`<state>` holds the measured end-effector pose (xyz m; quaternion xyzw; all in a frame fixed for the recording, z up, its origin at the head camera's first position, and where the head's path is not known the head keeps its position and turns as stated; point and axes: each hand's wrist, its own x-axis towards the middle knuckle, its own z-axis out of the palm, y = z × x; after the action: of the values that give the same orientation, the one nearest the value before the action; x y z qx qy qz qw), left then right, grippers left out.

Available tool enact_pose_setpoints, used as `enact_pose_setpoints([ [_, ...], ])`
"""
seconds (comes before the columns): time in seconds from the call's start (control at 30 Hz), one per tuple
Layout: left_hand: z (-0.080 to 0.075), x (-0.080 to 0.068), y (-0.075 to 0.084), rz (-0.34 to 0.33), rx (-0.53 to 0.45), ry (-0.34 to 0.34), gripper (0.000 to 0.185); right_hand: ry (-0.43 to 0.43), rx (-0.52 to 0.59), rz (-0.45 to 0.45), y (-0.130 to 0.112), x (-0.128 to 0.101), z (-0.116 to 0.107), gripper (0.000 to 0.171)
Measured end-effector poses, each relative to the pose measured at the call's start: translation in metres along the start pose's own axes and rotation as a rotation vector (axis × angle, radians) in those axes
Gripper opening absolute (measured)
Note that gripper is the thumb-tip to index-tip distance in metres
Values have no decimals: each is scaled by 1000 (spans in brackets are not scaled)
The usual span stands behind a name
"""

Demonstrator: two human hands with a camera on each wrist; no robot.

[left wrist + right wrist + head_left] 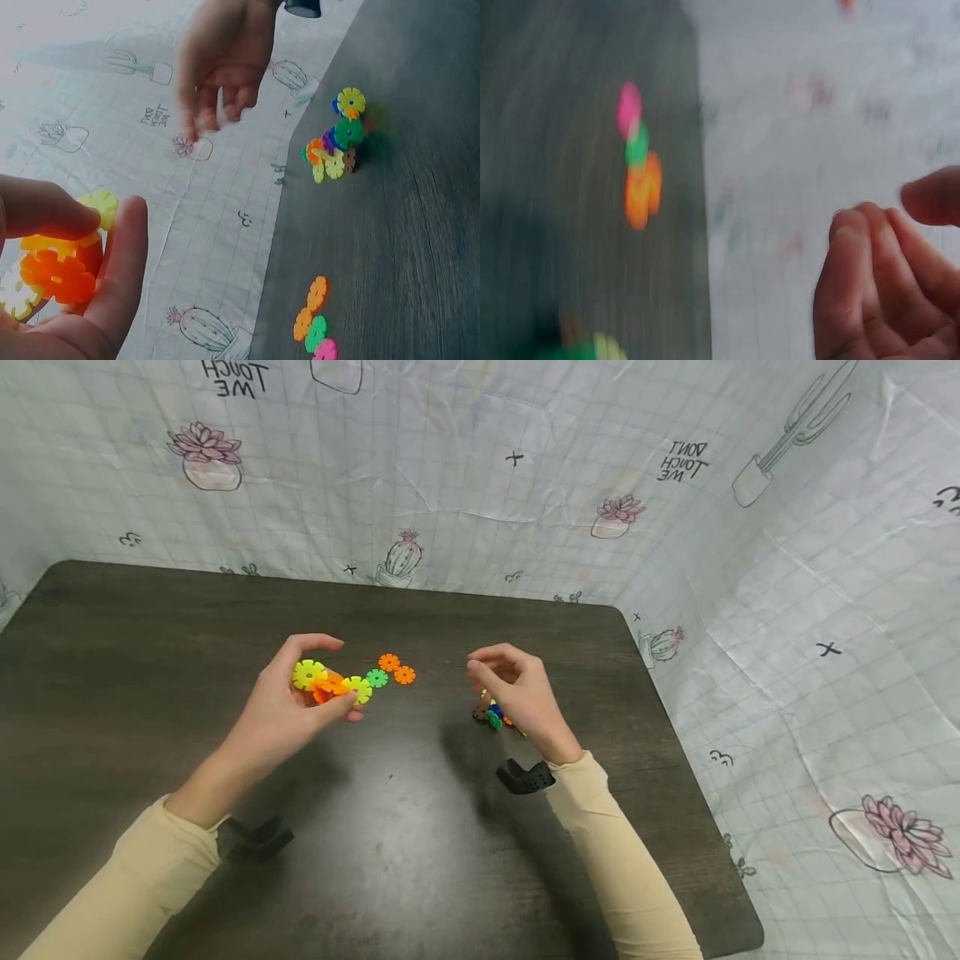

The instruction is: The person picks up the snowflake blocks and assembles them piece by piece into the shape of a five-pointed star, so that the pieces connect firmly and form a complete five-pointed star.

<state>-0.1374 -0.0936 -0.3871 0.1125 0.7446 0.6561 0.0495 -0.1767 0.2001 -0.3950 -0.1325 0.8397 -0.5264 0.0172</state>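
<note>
Small cluster of flat, notched plastic discs (330, 682) left of centre in the head view: two yellow-green ones at the ends, orange pieces slotted between, all with scalloped, gear-like rims. Held just above the dark table (420, 827) by the left hand (288, 710), thumb below and fingers (318, 642) curled over the top, pinching the cluster; in the left wrist view, lower left of the frame, seen close as an orange disc and a pale yellow one wedged between thumb and finger. Just right of that cluster, lying flat on the table, a short row of loose discs (390, 671): one green, two orange, with a pink one visible only in the wrist views. Right of centre, the right hand (517, 689) raised above the table, fingers (487, 660) loosely curled toward the thumb with nothing between them. Directly beneath and partly hidden by that hand, a second built-up pile of discs (491, 712), showing green, blue, orange and brown in the head view and a yellow disc on top in the left wrist view. Right wrist view heavily blurred; only curled fingertips at lower right and the loose row at left readable.
</note>
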Motion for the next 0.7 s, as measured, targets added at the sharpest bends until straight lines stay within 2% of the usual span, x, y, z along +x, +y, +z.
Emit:
enact_pose_setpoints([
  [0.07,-2,-2,0,-6,21,-1,62,21,-196,23,12,2,-16,23],
  [0.17,-2,-2,-2,-4,26,4,65,-27,-510,33,28,2,-25,21],
  [0.3,-2,-1,-2,6,-5,24,66,-114,-820,11,39,-2,-16,31],
  [0.37,-1,0,-2,5,-16,29,65,-132,-934,6,42,-3,-10,37],
  [0.5,-2,0,-2,-6,-41,27,56,-191,-1074,44,50,0,1,43],
  [0.7,-7,-1,-1,-12,-59,38,50,-289,-1042,134,57,12,3,38],
])
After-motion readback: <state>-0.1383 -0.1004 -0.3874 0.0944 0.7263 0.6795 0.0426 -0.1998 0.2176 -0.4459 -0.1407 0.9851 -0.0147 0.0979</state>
